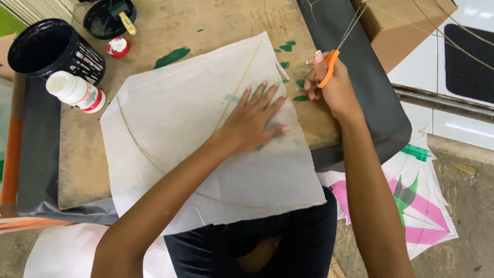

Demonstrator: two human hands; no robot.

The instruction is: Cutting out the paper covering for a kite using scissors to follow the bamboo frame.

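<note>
A square sheet of white paper (185, 134) lies on a low wooden board (170, 25), with a thin straight stick and a curved stick glued across it like a kite frame. My left hand (254, 121) rests flat on the sheet near its right corner, fingers spread. My right hand (332, 85) is just past the sheet's right corner, closed on orange-handled scissors (329, 64) whose blades point up and away.
A white glue bottle (74, 91) lies at the board's left, beside a black bucket (49, 49). A black lid with a brush (109, 18) and a red-white cap (118, 47) sit at the back. Green paint smears mark the board. A pink-green kite (417, 206) lies on the floor.
</note>
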